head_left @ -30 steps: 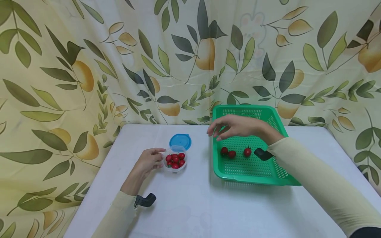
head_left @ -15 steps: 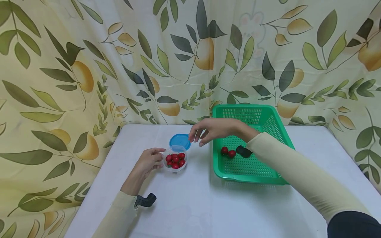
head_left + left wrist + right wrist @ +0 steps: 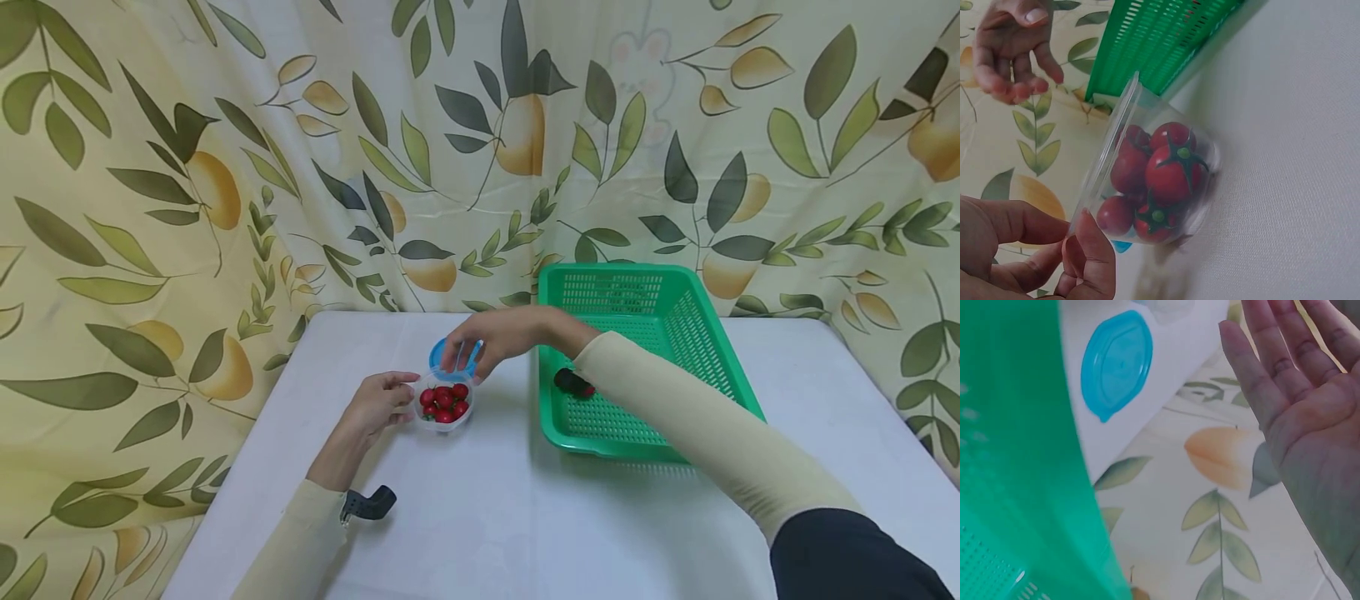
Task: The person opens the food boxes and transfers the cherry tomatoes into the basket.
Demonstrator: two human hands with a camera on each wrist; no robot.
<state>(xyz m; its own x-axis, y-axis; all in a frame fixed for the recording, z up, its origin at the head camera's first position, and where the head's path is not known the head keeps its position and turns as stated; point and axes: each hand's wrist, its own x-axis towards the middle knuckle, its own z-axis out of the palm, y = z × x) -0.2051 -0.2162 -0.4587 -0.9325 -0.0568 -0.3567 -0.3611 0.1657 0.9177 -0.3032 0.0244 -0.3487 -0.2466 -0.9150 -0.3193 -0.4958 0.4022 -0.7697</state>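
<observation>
A small clear plastic container (image 3: 444,427) holds several red cherry tomatoes (image 3: 1172,175), some with green stems. My left hand (image 3: 378,407) pinches its rim at the left side, as the left wrist view shows with thumb and fingers. Behind the container a blue lid (image 3: 1117,365) lies flat on the table. Over that lid is my right hand (image 3: 495,337), partly hiding it in the head view. In both wrist views its fingers look spread, with nothing in the palm.
A green perforated basket (image 3: 652,454) stands to the right, with my right forearm crossing above it. Red tomatoes in it are mostly hidden by the black wrist camera (image 3: 572,382). A leaf-and-fruit patterned curtain (image 3: 337,167) hangs behind the white table (image 3: 487,517).
My right hand has moved left from above the basket to the lid, dipping slightly. My left hand and the container have stayed in place.
</observation>
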